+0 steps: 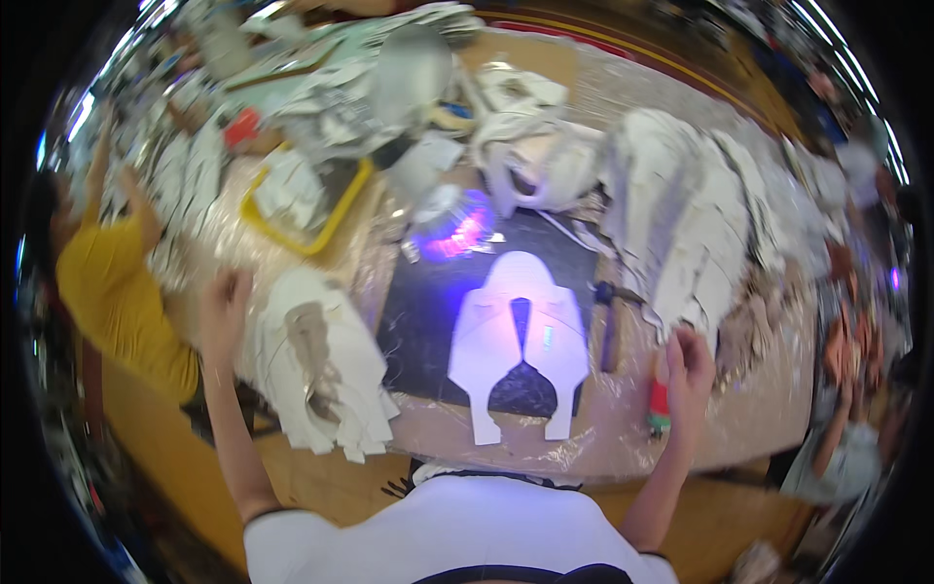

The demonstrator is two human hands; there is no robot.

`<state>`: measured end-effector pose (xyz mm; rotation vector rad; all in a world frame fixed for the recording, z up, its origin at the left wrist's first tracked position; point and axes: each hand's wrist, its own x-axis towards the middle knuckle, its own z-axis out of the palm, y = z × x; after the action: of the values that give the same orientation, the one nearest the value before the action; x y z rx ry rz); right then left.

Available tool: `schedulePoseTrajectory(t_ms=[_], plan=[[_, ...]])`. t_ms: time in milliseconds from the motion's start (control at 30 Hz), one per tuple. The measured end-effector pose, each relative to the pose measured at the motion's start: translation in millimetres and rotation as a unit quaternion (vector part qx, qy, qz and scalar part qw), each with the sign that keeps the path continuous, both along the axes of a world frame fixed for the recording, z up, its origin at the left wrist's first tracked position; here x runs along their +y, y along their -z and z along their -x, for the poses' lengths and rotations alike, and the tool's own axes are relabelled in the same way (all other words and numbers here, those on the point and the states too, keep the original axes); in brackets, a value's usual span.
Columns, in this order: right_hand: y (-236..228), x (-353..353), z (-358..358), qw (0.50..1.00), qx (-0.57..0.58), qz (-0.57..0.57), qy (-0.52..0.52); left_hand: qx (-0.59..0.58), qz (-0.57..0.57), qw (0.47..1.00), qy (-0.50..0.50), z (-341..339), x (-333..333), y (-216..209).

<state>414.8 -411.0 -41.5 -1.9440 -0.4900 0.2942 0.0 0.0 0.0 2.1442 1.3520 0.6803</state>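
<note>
A flat white shoe-upper piece, rounded at the top with two legs toward me, lies on a dark board under bluish-purple light. My left hand is raised with its fingers curled closed, beside a stack of white cut pieces. To the right of the board, my right hand has its thumb and fingers drawn together in a pinch. What either hand holds, if anything, I cannot make out. Next to the right hand is a small red and green cylindrical thing.
A hammer-like tool lies right of the board. White pieces are heaped behind it. A yellow-rimmed tray and a shiny lamp-like object stand farther back. At the left, a person in a yellow top reaches over the table.
</note>
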Motion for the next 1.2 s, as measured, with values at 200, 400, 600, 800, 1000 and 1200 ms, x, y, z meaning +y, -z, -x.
schedulePoseTrajectory(t_ms=[200,400,600,800,1000,1200], plan=[[23.9,23.1,-149.3,0.932,-0.332,0.139,0.033,-0.079,-0.135,0.961,0.23,-73.5,-182.2,57.6],[33.4,41.6,-242.9,0.877,-0.362,0.307,0.073,-0.129,-0.042,0.872,0.47,-124.7,-254.0,63.3],[64.3,32.0,-241.0,0.932,-0.322,0.155,0.053,-0.08,-0.053,0.933,0.346,-123.3,-233.2,98.2],[52.9,31.3,-279.0,0.902,-0.359,0.237,0.033,-0.031,0.016,0.991,0.129,-151.8,-213.2,117.1],[-8.3,30.0,-228.7,0.916,-0.378,0.107,-0.086,-0.017,0.02,0.994,0.105,-183.2,-205.2,126.8],[-68.4,11.4,-189.5,0.908,-0.418,-0.007,-0.009,-0.025,0.065,0.992,0.107,-179.6,-180.9,124.6]])
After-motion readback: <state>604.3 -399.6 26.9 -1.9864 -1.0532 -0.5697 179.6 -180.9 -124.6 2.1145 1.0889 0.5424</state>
